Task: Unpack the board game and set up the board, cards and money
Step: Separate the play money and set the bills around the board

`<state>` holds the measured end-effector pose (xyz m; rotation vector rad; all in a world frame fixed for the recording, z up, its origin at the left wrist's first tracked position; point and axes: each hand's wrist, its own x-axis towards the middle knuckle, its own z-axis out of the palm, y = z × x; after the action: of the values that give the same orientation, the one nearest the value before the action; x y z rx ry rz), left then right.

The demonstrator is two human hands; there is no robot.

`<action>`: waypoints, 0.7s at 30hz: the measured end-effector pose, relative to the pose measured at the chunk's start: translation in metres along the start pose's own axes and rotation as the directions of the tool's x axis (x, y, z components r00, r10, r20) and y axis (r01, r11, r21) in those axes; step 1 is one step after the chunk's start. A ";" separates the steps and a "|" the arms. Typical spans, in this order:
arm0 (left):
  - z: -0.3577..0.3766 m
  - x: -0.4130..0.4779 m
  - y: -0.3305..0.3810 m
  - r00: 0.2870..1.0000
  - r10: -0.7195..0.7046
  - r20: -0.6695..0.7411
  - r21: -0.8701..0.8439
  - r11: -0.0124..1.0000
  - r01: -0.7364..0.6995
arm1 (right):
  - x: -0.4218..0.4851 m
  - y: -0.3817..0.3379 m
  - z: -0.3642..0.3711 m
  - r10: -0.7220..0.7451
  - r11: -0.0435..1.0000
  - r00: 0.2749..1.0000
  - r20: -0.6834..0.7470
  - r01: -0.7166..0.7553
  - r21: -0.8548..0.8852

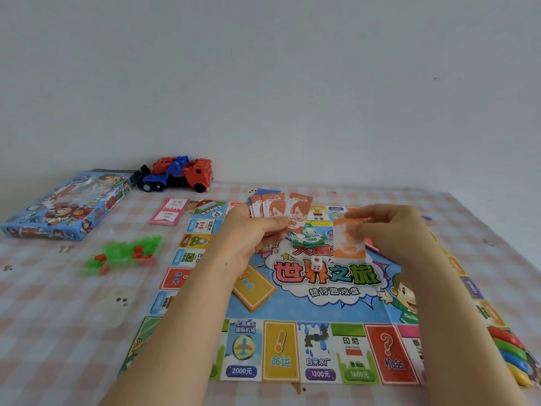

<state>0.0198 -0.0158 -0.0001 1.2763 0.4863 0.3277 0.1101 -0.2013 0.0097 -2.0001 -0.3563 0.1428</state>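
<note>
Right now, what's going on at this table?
A person is sorting play money over the unfolded game board. The left hand holds a fan of orange notes, and the right hand pinches a single orange note above the board's middle. A die and some green notes lie on the board. Pink cards, a bag of green and red pieces and the game box lie to the left.

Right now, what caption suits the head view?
Left hand fans orange notes; right hand pinches a single note over the game board.
</note>
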 end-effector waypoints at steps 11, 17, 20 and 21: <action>0.003 0.001 -0.004 1.000 -0.009 0.020 0.045 0.999 0.008 | 0.001 0.005 0.000 -0.073 0.959 0.997 -0.020 0.064 -0.274; 0.010 -0.002 -0.006 0.996 0.017 0.090 0.129 0.991 -0.029 | -0.010 -0.013 0.024 -0.097 0.988 0.992 0.077 0.087 0.127; 0.012 -0.004 -0.007 0.993 0.018 0.120 0.134 0.990 -0.034 | -0.009 -0.011 0.032 -0.072 0.981 0.996 0.059 0.060 0.183; 0.012 -0.004 -0.006 0.992 0.013 0.125 0.121 0.992 -0.029 | -0.008 -0.010 0.032 -0.056 0.977 0.997 0.053 0.044 0.208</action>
<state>0.0223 -0.0293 -0.0032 1.4130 0.3924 0.2375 0.0927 -0.1719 0.0043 -1.7823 -0.4125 0.1991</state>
